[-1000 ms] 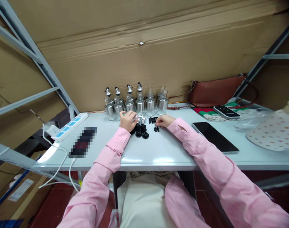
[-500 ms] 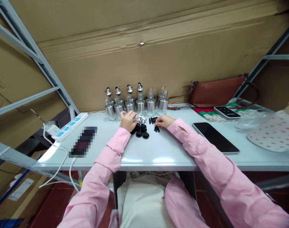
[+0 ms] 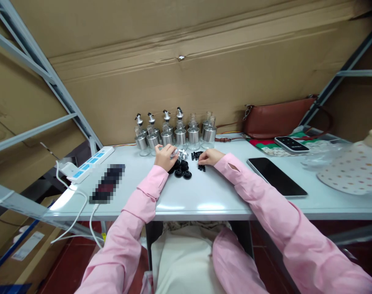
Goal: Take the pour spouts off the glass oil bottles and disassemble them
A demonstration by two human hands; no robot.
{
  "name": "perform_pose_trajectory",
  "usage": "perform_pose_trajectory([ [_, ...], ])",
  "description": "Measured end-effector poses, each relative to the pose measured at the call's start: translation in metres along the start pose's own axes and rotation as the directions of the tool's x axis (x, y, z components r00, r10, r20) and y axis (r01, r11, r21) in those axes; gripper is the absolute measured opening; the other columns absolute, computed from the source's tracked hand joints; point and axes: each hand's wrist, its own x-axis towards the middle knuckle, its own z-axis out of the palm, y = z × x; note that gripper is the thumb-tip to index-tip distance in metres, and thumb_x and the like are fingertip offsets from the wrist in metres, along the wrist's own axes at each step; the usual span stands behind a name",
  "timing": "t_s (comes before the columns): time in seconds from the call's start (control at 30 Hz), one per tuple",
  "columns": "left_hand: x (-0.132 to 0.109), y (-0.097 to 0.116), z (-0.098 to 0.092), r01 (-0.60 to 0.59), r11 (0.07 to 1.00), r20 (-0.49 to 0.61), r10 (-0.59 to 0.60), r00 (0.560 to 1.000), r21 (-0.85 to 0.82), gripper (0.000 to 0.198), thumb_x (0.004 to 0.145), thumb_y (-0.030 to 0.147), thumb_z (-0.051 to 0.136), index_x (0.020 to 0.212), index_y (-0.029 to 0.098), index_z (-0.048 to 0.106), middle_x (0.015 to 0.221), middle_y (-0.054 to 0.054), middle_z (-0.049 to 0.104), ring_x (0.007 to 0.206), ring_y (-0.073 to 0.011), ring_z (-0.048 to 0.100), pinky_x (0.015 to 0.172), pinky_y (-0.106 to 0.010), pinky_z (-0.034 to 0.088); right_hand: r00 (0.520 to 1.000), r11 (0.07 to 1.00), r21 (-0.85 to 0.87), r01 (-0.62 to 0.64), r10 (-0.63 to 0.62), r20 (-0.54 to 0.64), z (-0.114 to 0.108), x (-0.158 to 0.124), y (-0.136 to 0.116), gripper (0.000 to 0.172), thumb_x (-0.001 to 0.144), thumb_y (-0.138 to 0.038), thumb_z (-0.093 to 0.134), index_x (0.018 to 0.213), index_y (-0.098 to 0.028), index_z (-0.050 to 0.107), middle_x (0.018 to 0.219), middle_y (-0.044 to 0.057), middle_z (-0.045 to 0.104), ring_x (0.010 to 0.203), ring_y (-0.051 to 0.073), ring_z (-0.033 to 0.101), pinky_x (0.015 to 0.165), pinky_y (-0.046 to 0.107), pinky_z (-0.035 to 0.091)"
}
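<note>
My left hand (image 3: 165,157) has its fingers closed round a silvery piece beside more silver parts (image 3: 182,154). Just below it lie several round black stoppers (image 3: 182,168), some partly covered by the hand. My right hand (image 3: 209,157) is pinched at the small black pieces (image 3: 202,167); what its fingertips hold is too small to make out. More small black pieces (image 3: 196,155) lie left of that hand. Behind, glass bottles with steel bands (image 3: 180,136) stand in rows, and black-and-silver pourers (image 3: 167,115) top several in the back row.
A power strip (image 3: 92,164) and a blurred-out item (image 3: 107,183) are on the left. To the right are a black tablet (image 3: 276,176), a phone-like device (image 3: 291,144), a brown bag (image 3: 277,117) and a dotted cloth item (image 3: 351,169).
My right hand has shifted very slightly left over the small black pieces. My left hand stays almost in the same place.
</note>
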Motion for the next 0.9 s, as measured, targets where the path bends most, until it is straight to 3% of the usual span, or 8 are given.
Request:
perform_pose_trajectory([
  [0.17,0.0,0.0,0.0,-0.005,1.0,-0.027,0.005,1.0,-0.011,0.012,0.084,0.029,0.048,0.079,0.019,0.054,0.08,0.001,0.064,0.077,-0.0133,0.056,0.087,-0.037,0.023,0.999,0.999,-0.009,0.035,-0.035,0.007,0.003,0.001,-0.003,0.016,0.066,-0.03,0.065,0.068,-0.017,0.072,0.067,0.002,0.068,0.06,0.012,0.057,0.058,0.021,0.041],
  [0.3,-0.001,0.001,-0.002,-0.003,1.0,0.008,0.003,1.0,-0.024,0.022,0.088,0.033,0.042,0.077,0.018,0.054,0.072,0.001,0.062,0.071,-0.0124,0.055,0.087,-0.037,0.023,1.0,1.0,-0.011,0.014,-0.014,0.013,0.001,-0.001,-0.006,0.016,0.066,-0.03,0.065,0.069,-0.016,0.072,0.065,0.002,0.067,0.059,0.012,0.055,0.059,0.021,0.04],
  [0.5,-0.001,0.004,-0.006,0.025,0.997,0.05,-0.021,0.999,-0.079,0.03,0.091,0.037,0.036,0.08,0.019,0.056,0.079,-0.001,0.065,0.078,-0.0139,0.056,0.089,-0.039,0.022,0.999,1.0,-0.022,0.021,-0.02,0.035,-0.001,-0.003,-0.008,0.03,0.063,-0.04,0.068,0.079,-0.015,0.072,0.059,0.001,0.062,0.053,0.01,0.049,0.054,0.022,0.037],
  [0.63,-0.001,0.007,-0.009,0.028,0.993,0.043,-0.024,0.999,-0.111,0.036,0.093,0.037,0.03,0.087,0.022,0.061,0.093,-0.002,0.065,0.089,-0.0145,0.055,0.09,-0.038,0.022,0.994,0.998,-0.001,0.058,-0.058,-0.098,0.0,-0.006,-0.017,0.035,0.07,-0.045,0.06,0.081,-0.013,0.071,0.064,0.004,0.064,0.058,0.012,0.051,0.059,0.024,0.038],
  [0.77,-0.003,0.014,-0.01,-0.031,0.995,-0.027,0.029,0.999,-0.093,0.044,0.093,0.041,0.021,0.114,0.027,0.056,0.115,-0.004,0.058,0.103,-0.0168,0.05,0.092,-0.038,0.023,0.967,0.967,0.167,0.191,-0.155,-0.204,0.009,-0.009,-0.039,0.039,0.076,-0.047,0.053,0.087,-0.014,0.069,0.075,0.006,0.067,0.066,0.014,0.055,0.065,0.027,0.042],
  [0.9,-0.004,0.022,-0.008,-0.08,0.993,-0.095,0.072,0.993,-0.085,0.054,0.092,0.047,0.01,0.133,0.026,0.039,0.134,-0.007,0.045,0.118,-0.0187,0.041,0.096,-0.037,0.024,0.955,0.811,0.505,0.295,-0.227,-0.192,0.019,-0.009,-0.06,0.046,0.075,-0.053,0.05,0.093,-0.013,0.064,0.076,0.006,0.064,0.066,0.014,0.056,0.063,0.027,0.045],
])
